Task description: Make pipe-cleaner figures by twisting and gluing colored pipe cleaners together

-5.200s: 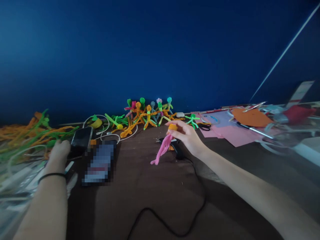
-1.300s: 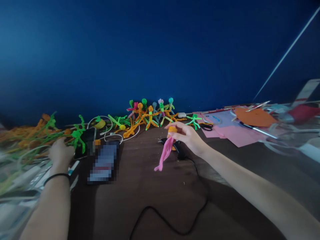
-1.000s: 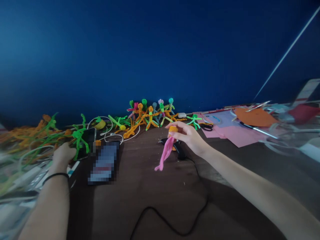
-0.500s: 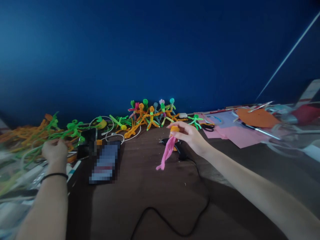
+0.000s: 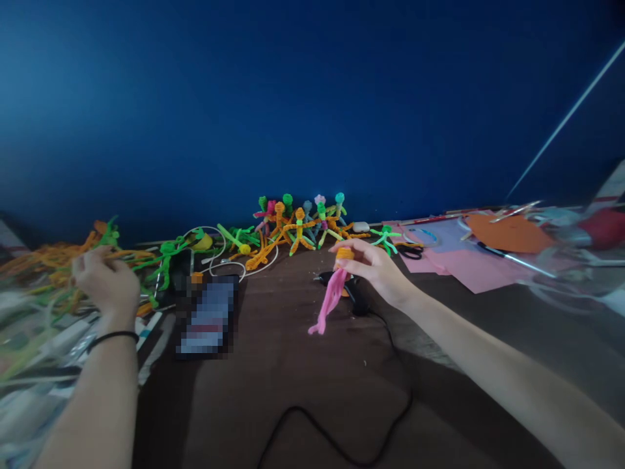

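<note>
My right hand [image 5: 374, 267] is closed on a small figure with an orange head [image 5: 344, 253] and a pink body [image 5: 331, 301] that hangs down above the brown table [image 5: 293, 384]. At the left, my left hand [image 5: 104, 283], with a black band on the wrist, is closed on green pipe cleaners [image 5: 163, 257] at the edge of a heap of orange and green pipe cleaners [image 5: 43, 257]. A row of finished pipe-cleaner figures [image 5: 300, 221] stands against the blue wall.
A phone with a blurred screen [image 5: 208, 316] lies between my hands, another dark phone and white cables [image 5: 219, 264] behind it. A black glue gun [image 5: 354, 296] with its cord [image 5: 342, 449] lies under my right hand. Pink and orange paper [image 5: 469, 264], scissors [image 5: 410, 249] and clear plastic lie at right.
My left hand moved from the dark phone leftward to the heap and closed on green pipe cleaners, pulling them along. My right hand has held the pink and orange figure almost still.
</note>
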A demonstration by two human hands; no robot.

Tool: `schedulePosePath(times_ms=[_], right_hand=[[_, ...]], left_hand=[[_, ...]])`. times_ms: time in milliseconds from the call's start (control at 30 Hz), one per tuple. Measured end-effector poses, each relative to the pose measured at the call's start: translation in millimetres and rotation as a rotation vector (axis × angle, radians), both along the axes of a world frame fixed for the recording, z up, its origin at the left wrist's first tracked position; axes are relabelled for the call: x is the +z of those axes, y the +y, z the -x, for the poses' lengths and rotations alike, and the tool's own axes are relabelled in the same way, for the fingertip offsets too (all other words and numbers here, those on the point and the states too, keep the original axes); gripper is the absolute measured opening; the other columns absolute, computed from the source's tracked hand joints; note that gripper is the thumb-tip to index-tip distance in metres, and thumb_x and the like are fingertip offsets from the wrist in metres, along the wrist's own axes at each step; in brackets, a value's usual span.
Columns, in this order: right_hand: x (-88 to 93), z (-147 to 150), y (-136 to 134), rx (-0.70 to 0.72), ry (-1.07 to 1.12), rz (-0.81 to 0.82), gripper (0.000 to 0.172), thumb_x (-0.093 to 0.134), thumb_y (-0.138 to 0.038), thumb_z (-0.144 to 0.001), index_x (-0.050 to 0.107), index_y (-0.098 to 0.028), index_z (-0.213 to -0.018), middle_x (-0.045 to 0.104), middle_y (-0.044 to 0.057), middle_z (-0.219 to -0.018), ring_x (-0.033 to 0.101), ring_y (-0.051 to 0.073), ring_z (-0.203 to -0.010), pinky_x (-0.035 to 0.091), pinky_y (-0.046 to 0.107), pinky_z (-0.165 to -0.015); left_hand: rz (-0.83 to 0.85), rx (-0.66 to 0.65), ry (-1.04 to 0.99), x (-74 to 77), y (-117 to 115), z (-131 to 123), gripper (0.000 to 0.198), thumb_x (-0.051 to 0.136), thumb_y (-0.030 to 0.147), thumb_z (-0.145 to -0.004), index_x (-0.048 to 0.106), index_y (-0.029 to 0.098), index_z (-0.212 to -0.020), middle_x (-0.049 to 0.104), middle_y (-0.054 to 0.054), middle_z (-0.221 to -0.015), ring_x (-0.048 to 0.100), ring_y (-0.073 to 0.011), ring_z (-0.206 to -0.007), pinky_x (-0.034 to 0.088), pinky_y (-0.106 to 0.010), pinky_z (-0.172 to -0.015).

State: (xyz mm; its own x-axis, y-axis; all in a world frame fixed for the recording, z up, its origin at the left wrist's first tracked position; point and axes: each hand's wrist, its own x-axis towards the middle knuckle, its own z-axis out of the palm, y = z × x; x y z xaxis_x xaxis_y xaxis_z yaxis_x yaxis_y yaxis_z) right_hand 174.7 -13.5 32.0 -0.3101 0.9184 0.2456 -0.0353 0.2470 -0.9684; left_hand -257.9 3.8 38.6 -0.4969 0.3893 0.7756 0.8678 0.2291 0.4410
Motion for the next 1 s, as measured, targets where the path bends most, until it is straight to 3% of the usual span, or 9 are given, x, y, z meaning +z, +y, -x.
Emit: schedulePosePath(times_ms=[133, 333, 467, 567, 700, 867, 1000], right_hand=[[-0.2, -0.1, -0.2, 0.007, 0.001, -0.002, 0.025, 0.061, -0.027, -0.072, 0.058, -0.016, -0.095, 0.06, 0.002, -0.077, 0.058, 0.013, -0.07, 0.048, 0.029, -0.064], [0.9, -1.4, -1.6, 0.021, 0.014, -0.006, 0.024, 0.061, -0.025, -0.072, 0.058, -0.017, -0.094, 0.06, 0.002, -0.077, 0.058, 0.013, -0.071, 0.049, 0.029, -0.065], [1.8, -2.3, -2.8, 0.03, 0.028, -0.008, 0.023, 0.061, -0.023, -0.072, 0.058, -0.016, -0.094, 0.06, 0.002, -0.077, 0.058, 0.012, -0.07, 0.049, 0.028, -0.064], [2.2, -2.3, -2.7, 0.035, 0.036, -0.001, 0.022, 0.06, -0.023, -0.072, 0.058, -0.016, -0.094, 0.059, 0.001, -0.077, 0.058, 0.012, -0.07, 0.049, 0.027, -0.064], [1.8, -2.0, -1.8, 0.027, 0.028, 0.001, 0.023, 0.061, -0.024, -0.072, 0.058, -0.016, -0.094, 0.06, 0.001, -0.077, 0.058, 0.012, -0.07, 0.049, 0.028, -0.065], [1.0, -2.2, -1.8, 0.028, 0.021, -0.002, 0.023, 0.06, -0.024, -0.072, 0.058, -0.016, -0.094, 0.059, 0.002, -0.076, 0.058, 0.013, -0.07, 0.048, 0.029, -0.065], [1.7, -2.6, -2.3, 0.03, 0.024, -0.001, 0.023, 0.06, -0.023, -0.072, 0.057, -0.016, -0.094, 0.059, 0.002, -0.076, 0.058, 0.012, -0.069, 0.048, 0.028, -0.064]], left_hand=[[-0.012, -0.161, 0.307, 16.1, -0.6, -25.2, 0.028, 0.039, 0.012, -0.076, 0.063, 0.006, -0.089, 0.062, -0.015, -0.097, 0.052, -0.0254, -0.106, 0.035, -0.042, -0.096], [0.076, -0.13, 0.197, 28.8, 2.6, -46.6, 0.027, 0.044, 0.019, -0.075, 0.063, 0.008, -0.09, 0.063, -0.012, -0.097, 0.054, -0.025, -0.099, 0.041, -0.036, -0.088], [0.22, -0.207, -0.022, 25.7, 6.6, -47.9, 0.029, 0.05, 0.019, -0.069, 0.064, 0.011, -0.093, 0.066, -0.005, -0.09, 0.059, -0.0192, -0.086, 0.045, -0.03, -0.083], [0.35, -0.309, -0.113, 23.5, 8.1, -50.9, 0.038, 0.046, 0.014, -0.069, 0.062, 0.011, -0.103, 0.066, -0.005, -0.099, 0.059, -0.0172, -0.089, 0.044, -0.028, -0.084], [0.447, -0.429, -0.098, 21.8, 10.7, -55.6, 0.044, 0.039, 0.012, -0.072, 0.057, 0.008, -0.112, 0.064, -0.01, -0.109, 0.059, -0.0153, -0.095, 0.042, -0.026, -0.087], [0.596, -0.435, -0.009, 16.6, 17.8, -57.9, 0.04, 0.046, 0.015, -0.068, 0.064, 0.009, -0.103, 0.067, -0.01, -0.099, 0.06, -0.0216, -0.087, 0.043, -0.032, -0.082], [0.708, -0.55, 0.097, 8.2, 24.5, -65.2, 0.033, 0.054, 0.012, -0.055, 0.07, 0.019, -0.082, 0.069, -0.001, -0.078, 0.059, -0.0186, -0.074, 0.044, -0.026, -0.071]])
